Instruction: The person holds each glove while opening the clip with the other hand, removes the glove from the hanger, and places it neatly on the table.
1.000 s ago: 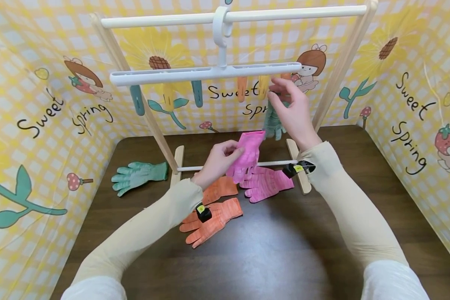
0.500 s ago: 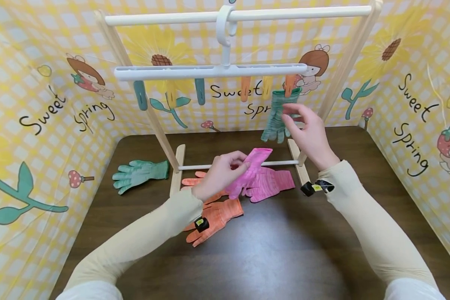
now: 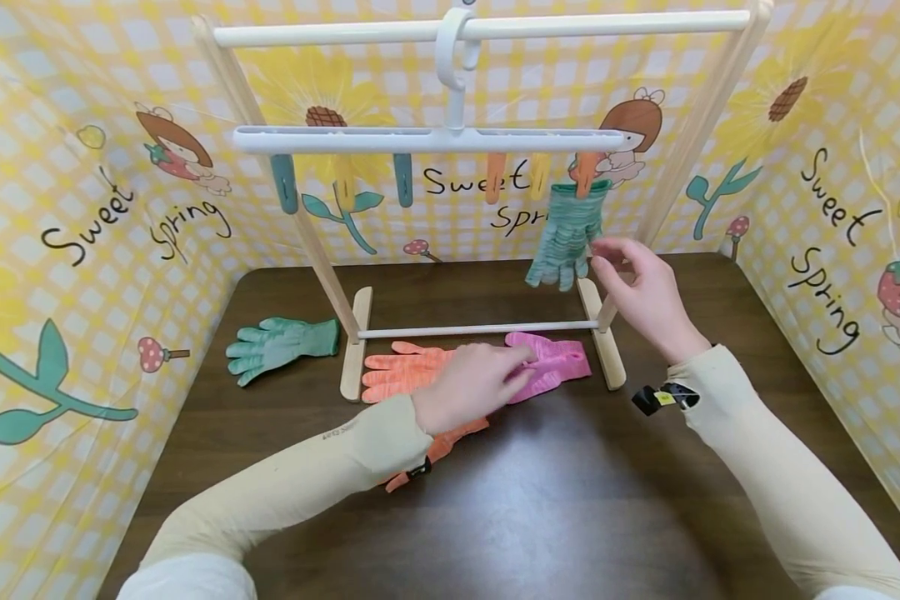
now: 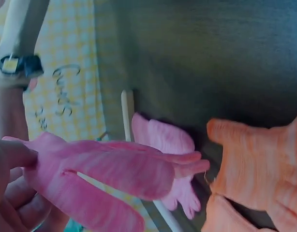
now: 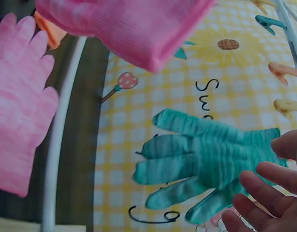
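Note:
My left hand (image 3: 476, 383) pinches a pink glove (image 4: 105, 169), low over the table. In the head view the held glove blends with another pink glove (image 3: 525, 340) lying beneath it. Near the rack's right side, my right hand (image 3: 648, 292) has loosely bent fingers and holds nothing. Just beside it, a green glove (image 3: 570, 229) hangs by its cuff from an orange clip (image 3: 587, 173). The right wrist view shows this green glove (image 5: 211, 157) with its fingers spread, close to my fingertips.
Several clips hang along the white hanger (image 3: 345, 140), which hooks over the wooden rack's top bar (image 3: 607, 27). Orange gloves (image 3: 397, 371) lie partly under my left arm. Another green glove (image 3: 281, 346) lies left of the rack. Patterned cloth walls (image 3: 840, 208) surround the table.
My right hand has left the clip area, moving down and right, and the green glove hangs uncovered. My left hand has lowered the pink glove and moved right.

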`<action>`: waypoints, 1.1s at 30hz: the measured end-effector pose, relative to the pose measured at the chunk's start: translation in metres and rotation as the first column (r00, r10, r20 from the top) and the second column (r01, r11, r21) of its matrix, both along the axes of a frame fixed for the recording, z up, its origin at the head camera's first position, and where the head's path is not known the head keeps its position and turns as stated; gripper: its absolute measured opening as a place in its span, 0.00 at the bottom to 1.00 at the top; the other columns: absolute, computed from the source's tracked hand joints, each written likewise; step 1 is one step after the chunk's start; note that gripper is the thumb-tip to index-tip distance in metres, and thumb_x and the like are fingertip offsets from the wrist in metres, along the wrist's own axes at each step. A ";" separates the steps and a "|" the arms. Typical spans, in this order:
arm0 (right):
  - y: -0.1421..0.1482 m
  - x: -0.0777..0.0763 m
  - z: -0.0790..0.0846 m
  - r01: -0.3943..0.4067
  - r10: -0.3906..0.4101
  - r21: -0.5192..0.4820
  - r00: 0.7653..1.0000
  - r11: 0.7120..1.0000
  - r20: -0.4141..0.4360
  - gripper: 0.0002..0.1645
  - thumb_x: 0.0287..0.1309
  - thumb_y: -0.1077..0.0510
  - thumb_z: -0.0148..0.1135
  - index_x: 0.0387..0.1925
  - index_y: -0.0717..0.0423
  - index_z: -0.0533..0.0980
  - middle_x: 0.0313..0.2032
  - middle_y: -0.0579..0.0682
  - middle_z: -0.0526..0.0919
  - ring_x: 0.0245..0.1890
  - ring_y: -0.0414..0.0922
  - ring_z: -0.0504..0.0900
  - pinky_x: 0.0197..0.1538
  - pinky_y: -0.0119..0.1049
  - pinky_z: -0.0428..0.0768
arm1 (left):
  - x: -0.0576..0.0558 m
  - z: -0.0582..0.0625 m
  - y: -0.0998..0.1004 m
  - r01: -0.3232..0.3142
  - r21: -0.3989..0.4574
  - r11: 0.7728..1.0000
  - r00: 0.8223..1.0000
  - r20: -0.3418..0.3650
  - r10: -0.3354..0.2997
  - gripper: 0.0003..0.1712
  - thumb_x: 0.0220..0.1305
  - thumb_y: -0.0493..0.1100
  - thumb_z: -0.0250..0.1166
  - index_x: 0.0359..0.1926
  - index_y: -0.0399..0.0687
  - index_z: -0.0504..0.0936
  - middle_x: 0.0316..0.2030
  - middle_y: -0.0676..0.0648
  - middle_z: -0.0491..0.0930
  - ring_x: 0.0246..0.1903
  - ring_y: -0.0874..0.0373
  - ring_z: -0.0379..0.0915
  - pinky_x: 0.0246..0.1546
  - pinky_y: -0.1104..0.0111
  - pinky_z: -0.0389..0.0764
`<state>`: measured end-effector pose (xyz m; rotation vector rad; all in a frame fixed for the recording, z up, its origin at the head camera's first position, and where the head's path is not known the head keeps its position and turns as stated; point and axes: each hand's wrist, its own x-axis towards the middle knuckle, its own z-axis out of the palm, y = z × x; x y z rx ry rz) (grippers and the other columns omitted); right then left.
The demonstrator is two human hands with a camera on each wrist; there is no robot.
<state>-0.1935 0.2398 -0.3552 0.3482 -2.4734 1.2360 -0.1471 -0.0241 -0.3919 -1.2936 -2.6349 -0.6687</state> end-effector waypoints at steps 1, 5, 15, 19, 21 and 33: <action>0.002 0.001 -0.002 0.006 -0.006 0.006 1.000 1.000 0.004 0.20 0.75 0.56 0.59 0.60 0.64 0.79 0.55 0.60 0.84 0.52 0.52 0.81 0.53 0.27 0.73 | 0.003 -0.001 0.003 0.012 -0.027 1.000 1.000 -0.013 -0.013 0.05 0.75 0.43 0.63 0.41 0.49 0.84 0.21 0.56 0.76 0.20 0.65 0.70 0.23 0.69 0.74; 0.010 0.005 -0.008 0.027 -0.027 0.026 0.999 0.999 0.033 0.20 0.76 0.55 0.58 0.60 0.63 0.79 0.54 0.61 0.84 0.50 0.54 0.82 0.51 0.31 0.72 | 0.016 -0.007 0.016 0.039 -0.124 0.992 0.997 -0.058 -0.046 0.07 0.76 0.45 0.63 0.38 0.51 0.82 0.22 0.55 0.79 0.22 0.61 0.77 0.24 0.65 0.78; 0.012 0.006 -0.017 0.003 -0.006 0.053 0.998 0.999 0.057 0.20 0.77 0.55 0.56 0.60 0.63 0.79 0.54 0.62 0.83 0.47 0.56 0.82 0.49 0.40 0.73 | 0.041 -0.038 0.045 0.074 -0.222 0.972 0.997 0.045 -0.065 0.08 0.75 0.45 0.64 0.37 0.49 0.83 0.21 0.55 0.79 0.19 0.63 0.71 0.20 0.69 0.75; 0.010 0.005 -0.020 -0.019 0.015 0.064 0.998 0.998 0.062 0.20 0.77 0.55 0.55 0.60 0.64 0.79 0.53 0.63 0.83 0.46 0.55 0.82 0.49 0.42 0.73 | 0.046 -0.053 0.050 0.101 -0.244 0.964 0.989 0.128 -0.071 0.07 0.75 0.45 0.64 0.38 0.50 0.85 0.24 0.56 0.81 0.22 0.65 0.74 0.24 0.71 0.77; 0.010 0.005 -0.021 -0.025 0.021 0.068 0.997 0.997 0.070 0.20 0.78 0.54 0.55 0.60 0.64 0.79 0.53 0.62 0.83 0.46 0.55 0.82 0.48 0.41 0.73 | 0.047 -0.058 0.051 0.110 -0.246 0.963 0.985 0.156 -0.073 0.06 0.75 0.44 0.64 0.40 0.51 0.87 0.27 0.56 0.84 0.24 0.65 0.77 0.28 0.71 0.79; 0.012 0.005 -0.023 -0.032 0.022 0.092 0.994 0.995 0.107 0.22 0.78 0.53 0.53 0.61 0.63 0.78 0.54 0.63 0.83 0.47 0.59 0.82 0.50 0.52 0.75 | 0.040 -0.071 0.049 0.228 -0.111 0.967 0.938 0.293 -0.187 0.11 0.75 0.37 0.60 0.33 0.46 0.84 0.25 0.56 0.74 0.29 0.67 0.67 0.35 0.80 0.69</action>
